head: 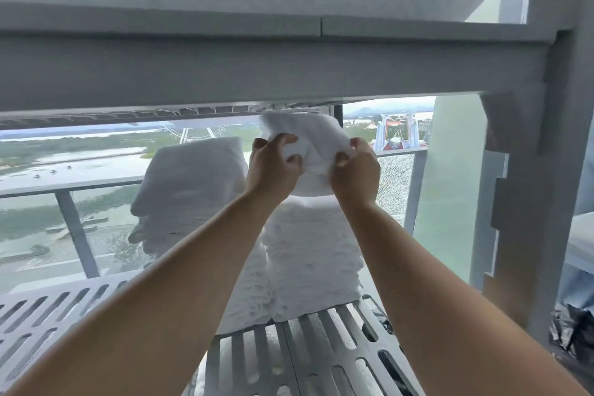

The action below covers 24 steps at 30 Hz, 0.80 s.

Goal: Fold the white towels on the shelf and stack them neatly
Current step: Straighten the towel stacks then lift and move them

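Note:
Both of my hands grip one folded white towel at its near edge, my left hand on its left side and my right hand on its right. The towel sits at the top of a tall stack of folded white towels, just under the upper shelf beam. A second stack of white towels stands to the left, slightly lower. Both stacks rest on a white slotted shelf.
A thick grey beam of the upper shelf runs overhead, close above the towel. A shelf post rises at the right. Behind the shelf are a glass balcony railing and a pale column. Dark plastic lies at lower right.

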### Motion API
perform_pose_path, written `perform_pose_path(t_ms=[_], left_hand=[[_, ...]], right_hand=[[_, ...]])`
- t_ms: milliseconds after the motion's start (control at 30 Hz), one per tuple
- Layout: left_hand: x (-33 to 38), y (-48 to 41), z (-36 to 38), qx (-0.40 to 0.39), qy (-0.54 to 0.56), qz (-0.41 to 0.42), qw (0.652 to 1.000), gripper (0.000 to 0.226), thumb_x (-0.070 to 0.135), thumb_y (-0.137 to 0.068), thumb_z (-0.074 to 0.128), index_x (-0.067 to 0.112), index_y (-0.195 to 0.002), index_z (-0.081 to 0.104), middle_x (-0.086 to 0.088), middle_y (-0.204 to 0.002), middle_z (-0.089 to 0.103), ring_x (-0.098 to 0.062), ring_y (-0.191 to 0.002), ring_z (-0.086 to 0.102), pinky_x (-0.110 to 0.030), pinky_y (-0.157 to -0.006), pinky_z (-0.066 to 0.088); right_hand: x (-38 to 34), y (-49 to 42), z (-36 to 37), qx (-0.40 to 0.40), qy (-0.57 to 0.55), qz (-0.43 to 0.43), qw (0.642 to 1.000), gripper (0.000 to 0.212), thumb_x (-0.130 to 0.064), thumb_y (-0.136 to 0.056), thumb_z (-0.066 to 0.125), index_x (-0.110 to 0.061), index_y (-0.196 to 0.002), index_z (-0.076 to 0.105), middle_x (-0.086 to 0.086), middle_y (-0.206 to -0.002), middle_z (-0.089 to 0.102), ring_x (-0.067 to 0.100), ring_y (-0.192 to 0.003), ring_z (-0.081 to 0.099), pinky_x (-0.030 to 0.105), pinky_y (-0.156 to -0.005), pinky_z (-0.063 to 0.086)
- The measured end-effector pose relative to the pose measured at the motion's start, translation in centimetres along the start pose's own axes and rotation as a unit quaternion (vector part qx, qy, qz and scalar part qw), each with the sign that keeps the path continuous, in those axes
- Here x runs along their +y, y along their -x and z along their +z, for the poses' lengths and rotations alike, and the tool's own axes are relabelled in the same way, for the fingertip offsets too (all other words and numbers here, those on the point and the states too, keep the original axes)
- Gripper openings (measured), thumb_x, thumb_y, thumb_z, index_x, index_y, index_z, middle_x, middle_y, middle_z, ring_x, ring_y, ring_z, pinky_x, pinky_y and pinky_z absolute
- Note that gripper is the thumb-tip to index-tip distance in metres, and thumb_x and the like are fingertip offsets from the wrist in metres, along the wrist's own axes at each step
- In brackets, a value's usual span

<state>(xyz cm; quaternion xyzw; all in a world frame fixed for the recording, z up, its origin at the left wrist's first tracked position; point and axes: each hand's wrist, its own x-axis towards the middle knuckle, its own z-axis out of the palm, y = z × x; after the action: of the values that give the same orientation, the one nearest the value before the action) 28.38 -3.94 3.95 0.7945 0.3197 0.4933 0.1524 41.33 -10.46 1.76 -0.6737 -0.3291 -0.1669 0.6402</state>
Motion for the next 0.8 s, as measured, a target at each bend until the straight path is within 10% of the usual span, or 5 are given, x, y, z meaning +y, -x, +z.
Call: perform_pose_path(t_ms=[167,367,533,800], left_hand=[[-0.9,-1.2,0.8,-0.091,-0.089,-0.071,0.989,0.039,0.032,-0.095,0.058,0.022,-0.133,0.061,-0.013,-0.132,0.059,-0.028,-0.130,0.043,-0.028,-0.098,0.040],[2.0,-3.4,-0.8,-0.172,-0.208,-0.143,0.952,0.069,0.040,-0.102,0.046,-0.001,-0.154,0.027,-0.027,-0.160,0.021,-0.037,-0.149,0.022,-0.038,-0.120,0.025],[2.0,-3.7,-1.5,-0.262,-0.220,-0.175,0.923,0.050,0.052,-0.099,0.049,0.006,-0.115,0.059,-0.011,-0.119,0.064,-0.027,-0.094,0.066,-0.032,-0.094,0.054],[2.1,-6.3,-0.6,-0.078,-0.350,0.011,0.934,0.064,0.060,-0.095,0.046,0.010,-0.132,0.061,-0.014,-0.141,0.049,-0.035,-0.133,0.041,-0.045,-0.102,0.042]], right_hand=[[1.9,-0.4,0.6,-0.046,0.018,0.013,0.999,0.032,-0.012,-0.091,0.049,-0.014,-0.123,0.055,0.013,-0.107,0.068,0.027,-0.084,0.057,0.024,-0.058,0.034],[1.8,-1.0,0.8,-0.010,0.010,0.001,1.000,0.033,-0.020,-0.092,0.052,-0.021,-0.125,0.050,0.008,-0.106,0.067,0.022,-0.084,0.055,0.028,-0.070,0.037],[2.6,-0.2,1.1,0.018,0.027,0.003,0.999,0.016,-0.022,-0.090,0.053,-0.029,-0.102,0.061,-0.002,-0.089,0.066,0.020,-0.079,0.056,0.028,-0.066,0.036],[3.7,-0.8,0.7,0.004,-0.009,0.041,0.999,0.025,-0.029,-0.087,0.056,-0.024,-0.103,0.073,-0.004,-0.094,0.074,0.016,-0.077,0.056,0.013,-0.056,0.030]])
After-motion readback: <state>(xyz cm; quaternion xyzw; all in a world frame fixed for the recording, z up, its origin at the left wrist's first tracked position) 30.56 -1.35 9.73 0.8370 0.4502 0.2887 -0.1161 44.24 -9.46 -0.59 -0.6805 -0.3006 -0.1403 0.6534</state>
